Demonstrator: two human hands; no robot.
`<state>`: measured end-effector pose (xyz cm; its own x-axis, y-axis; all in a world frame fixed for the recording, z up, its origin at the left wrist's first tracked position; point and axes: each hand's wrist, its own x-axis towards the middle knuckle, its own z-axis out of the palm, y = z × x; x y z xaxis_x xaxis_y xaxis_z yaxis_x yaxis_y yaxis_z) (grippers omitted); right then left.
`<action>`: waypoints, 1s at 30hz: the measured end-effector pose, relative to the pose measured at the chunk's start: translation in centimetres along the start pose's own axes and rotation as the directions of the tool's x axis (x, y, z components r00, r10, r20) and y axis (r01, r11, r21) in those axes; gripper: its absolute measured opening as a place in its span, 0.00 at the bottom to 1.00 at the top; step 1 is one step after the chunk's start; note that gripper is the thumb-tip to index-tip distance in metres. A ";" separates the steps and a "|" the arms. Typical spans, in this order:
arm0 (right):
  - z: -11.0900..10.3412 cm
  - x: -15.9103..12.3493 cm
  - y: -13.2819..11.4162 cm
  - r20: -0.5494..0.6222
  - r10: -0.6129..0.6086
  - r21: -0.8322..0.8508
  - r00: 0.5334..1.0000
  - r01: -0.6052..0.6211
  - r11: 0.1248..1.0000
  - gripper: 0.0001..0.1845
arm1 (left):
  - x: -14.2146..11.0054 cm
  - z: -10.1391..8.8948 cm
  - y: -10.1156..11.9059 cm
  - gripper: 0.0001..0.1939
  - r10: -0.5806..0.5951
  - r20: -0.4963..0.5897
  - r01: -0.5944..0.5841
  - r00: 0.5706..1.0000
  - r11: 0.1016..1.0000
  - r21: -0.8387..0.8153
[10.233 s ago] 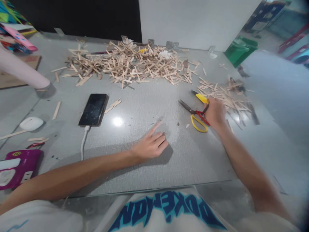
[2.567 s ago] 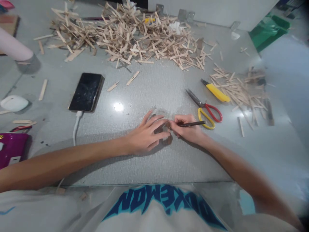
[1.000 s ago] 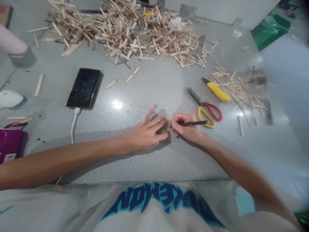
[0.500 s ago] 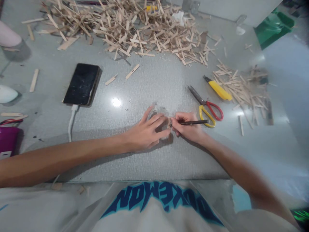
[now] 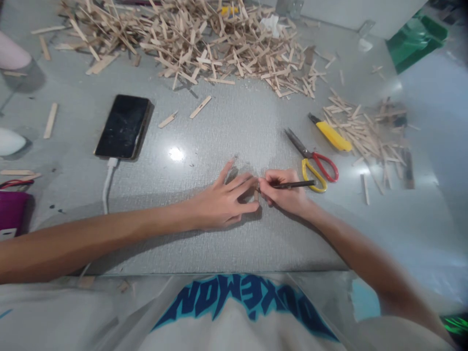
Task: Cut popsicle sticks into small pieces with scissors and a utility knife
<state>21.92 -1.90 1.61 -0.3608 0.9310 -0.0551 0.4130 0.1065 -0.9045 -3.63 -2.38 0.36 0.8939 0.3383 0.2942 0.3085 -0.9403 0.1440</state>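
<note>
Left hand (image 5: 218, 207): fingers spread, steadying small stick (image 5: 256, 195) at their tips; right hand (image 5: 290, 195): fingers clamped on dark pen-like tool (image 5: 300, 185); clean marks wanted firm stick, light short strokes

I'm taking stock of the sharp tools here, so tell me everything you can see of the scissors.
The scissors have dark, metallic-looking blades and two differently coloured handle loops, one red and one yellow. They lie on the grey table, blades nearly together and pointing away and leftward, beside the yellow-handled cutter. No hand grips them. The rear end of the dark pen-like tool overlaps the yellow loop in view; I can't tell whether they touch.
</note>
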 end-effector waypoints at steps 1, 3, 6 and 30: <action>0.0 0.0 0.0 0.001 -0.002 -0.001 1.000 0.002 1.000 0.27 | 0.0 0.1 0.0 0.22 0.008 0.000 -0.008 1.000 1.000 0.005; -0.1 0.0 -0.1 0.004 -0.006 -0.009 1.000 0.006 1.000 0.27 | -0.1 0.2 0.0 0.21 0.022 0.000 -0.022 1.000 1.000 0.017; -0.1 0.0 -0.2 0.005 -0.016 -0.033 1.000 0.016 0.999 0.27 | -0.2 0.2 -0.1 0.21 0.019 -0.009 -0.019 1.000 1.000 0.009; -0.2 0.3 0.2 0.009 -0.054 -0.136 0.998 0.055 0.989 0.29 | -0.3 0.2 -0.2 0.20 0.017 -0.007 -0.017 1.000 0.999 -0.029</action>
<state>22.04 -1.59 1.47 -0.3899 0.9208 -0.0098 0.5025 0.2038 -0.8402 -3.87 -2.28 0.01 0.8967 0.3227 0.3030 0.2839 -0.9444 0.1659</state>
